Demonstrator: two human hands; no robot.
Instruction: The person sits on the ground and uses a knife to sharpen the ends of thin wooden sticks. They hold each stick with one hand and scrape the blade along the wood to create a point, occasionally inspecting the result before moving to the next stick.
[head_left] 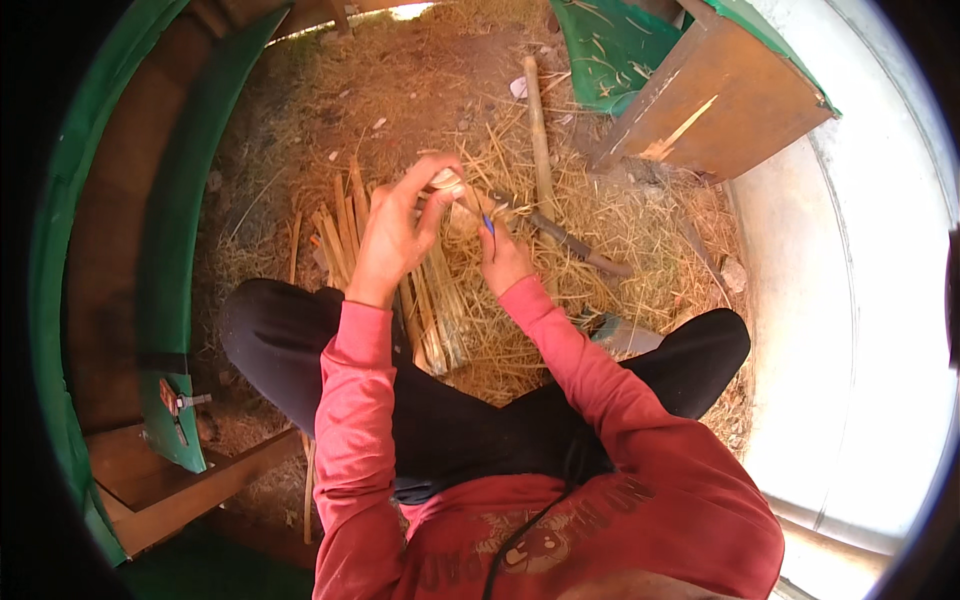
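In front of me, my left hand (398, 232) is raised with thumb and fingers closed on a pale wooden strip (446, 180), seen almost end-on. Just to its right, my right hand (506, 262) is wrapped round a knife with a blue handle (488, 224). The knife's thin blade lies close to the wood; whether the two touch I cannot tell. Below my hands, several split wooden strips (440, 305) lie in a bundle on the straw, partly hidden by my left forearm and hand.
Beyond my right hand lie a dark-handled tool (575, 245) and a long pole (538, 130). Straw (510, 345) covers the ground around my crossed legs. A green panel (180, 220) stands at the left, a brown wooden board (710, 100) and a white wall (860, 270) at the right.
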